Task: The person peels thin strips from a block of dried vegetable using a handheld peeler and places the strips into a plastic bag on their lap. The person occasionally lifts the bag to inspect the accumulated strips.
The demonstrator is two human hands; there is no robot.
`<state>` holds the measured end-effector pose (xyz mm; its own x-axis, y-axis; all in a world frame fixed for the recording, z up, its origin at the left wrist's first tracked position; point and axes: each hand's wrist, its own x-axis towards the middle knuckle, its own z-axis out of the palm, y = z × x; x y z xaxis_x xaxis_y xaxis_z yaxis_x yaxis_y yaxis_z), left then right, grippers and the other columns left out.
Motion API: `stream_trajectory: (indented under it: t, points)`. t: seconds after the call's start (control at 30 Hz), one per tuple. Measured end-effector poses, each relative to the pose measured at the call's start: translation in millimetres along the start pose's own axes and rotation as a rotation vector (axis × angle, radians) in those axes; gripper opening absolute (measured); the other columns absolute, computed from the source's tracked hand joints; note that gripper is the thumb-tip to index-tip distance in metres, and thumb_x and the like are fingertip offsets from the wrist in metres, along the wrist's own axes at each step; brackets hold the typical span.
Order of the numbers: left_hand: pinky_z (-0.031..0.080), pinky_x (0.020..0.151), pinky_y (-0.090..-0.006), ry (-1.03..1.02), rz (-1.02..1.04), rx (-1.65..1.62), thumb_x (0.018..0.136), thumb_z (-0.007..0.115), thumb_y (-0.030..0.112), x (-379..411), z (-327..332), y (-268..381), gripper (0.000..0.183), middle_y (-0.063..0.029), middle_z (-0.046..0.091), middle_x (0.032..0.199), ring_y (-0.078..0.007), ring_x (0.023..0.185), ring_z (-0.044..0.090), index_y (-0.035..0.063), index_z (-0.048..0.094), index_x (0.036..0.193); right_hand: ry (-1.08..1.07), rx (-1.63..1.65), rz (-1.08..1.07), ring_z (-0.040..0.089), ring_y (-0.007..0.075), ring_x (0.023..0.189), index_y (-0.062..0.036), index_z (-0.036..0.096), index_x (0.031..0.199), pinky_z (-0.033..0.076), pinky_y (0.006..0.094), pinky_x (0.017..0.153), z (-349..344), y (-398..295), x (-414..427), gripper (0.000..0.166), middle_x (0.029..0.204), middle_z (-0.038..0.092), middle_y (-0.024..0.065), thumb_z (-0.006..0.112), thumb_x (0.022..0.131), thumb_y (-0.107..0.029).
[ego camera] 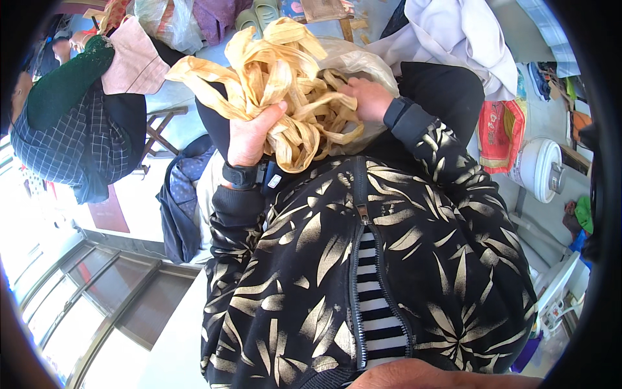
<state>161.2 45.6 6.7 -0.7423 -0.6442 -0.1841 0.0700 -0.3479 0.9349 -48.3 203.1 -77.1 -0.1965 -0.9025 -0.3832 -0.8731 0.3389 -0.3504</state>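
Note:
My left hand (pixel 252 131) grips a loose bundle of pale yellow, husk-like strips (pixel 277 87), with its thumb lying across them. The strips loop and curl above the hand and down towards my lap. At the bundle's right side, my right hand (pixel 368 98) reaches among the strips at the mouth of a translucent plastic bag (pixel 362 58). Its fingertips are partly hidden, so its hold cannot be made out. The bag rests between my knees, partly under the strips. Both wrists wear dark bands.
Another person (pixel 73 121) sits at the left, beside a folding wooden stool (pixel 163 129). Pale cloth (pixel 457 39) lies by my right knee. Further right are a red printed bag (pixel 498 136) and a white lidded bucket (pixel 539 167). Green slippers (pixel 257 18) lie ahead.

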Motion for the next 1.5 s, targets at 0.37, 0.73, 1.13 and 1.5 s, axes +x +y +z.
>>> stream_trajectory:
  t: [0.37, 0.73, 1.13, 1.5]
  points:
    - [0.049, 0.09, -0.0308, -0.028, 0.047, -0.042, 0.079, 0.068, -0.004, 0.8, 9.1, -0.9, 0.051, -0.0053, 0.063, 0.115, -0.0158, 0.103, 0.06, 0.0026, 0.052, 0.128, 0.388, 0.073, 0.388, 0.058, 0.0382, 0.11, -0.0047, 0.052, 0.129, 0.048, 0.0406, 0.094, -18.0, 66.8, 16.5, 0.062, 0.116, 0.061, 0.0228, 0.072, 0.079, -0.036]
    - [0.05, 0.093, -0.0305, -0.087, 0.026, 0.113, 0.076, 0.078, 0.002, 18.9, 18.2, -49.2, 0.057, -0.0069, 0.062, 0.12, -0.0161, 0.107, 0.061, -0.0005, 0.053, 0.127, 0.33, 1.428, 0.223, 0.065, 0.0129, 0.089, 0.0034, 0.064, 0.115, 0.05, 0.0268, 0.08, -30.0, 63.2, 51.3, 0.029, 0.102, 0.069, 0.0068, 0.06, 0.092, -0.014]
    - [0.05, 0.086, -0.0373, -0.719, -0.501, 1.379, 0.07, 0.07, 0.047, 117.3, 29.7, -157.5, 0.06, -0.0191, 0.069, 0.107, -0.0343, 0.096, 0.066, -0.0007, 0.069, 0.106, 0.463, 1.511, 0.272, 0.066, 0.0156, 0.088, 0.0061, 0.061, 0.115, 0.053, 0.0283, 0.079, -58.3, 62.0, 36.5, 0.027, 0.103, 0.068, 0.0097, 0.06, 0.092, -0.007]
    - [0.05, 0.076, -0.0417, -0.524, -0.073, 1.256, 0.081, 0.063, 0.053, 121.1, 23.7, -90.9, 0.048, -0.0177, 0.069, 0.086, -0.0338, 0.085, 0.066, 0.008, 0.07, 0.096, 0.599, 1.402, 0.418, 0.058, 0.01, 0.077, -0.0006, 0.066, 0.096, 0.046, 0.0255, 0.072, -41.2, 129.2, 44.8, 0.016, 0.087, 0.065, 0.0025, 0.068, 0.086, -0.014]
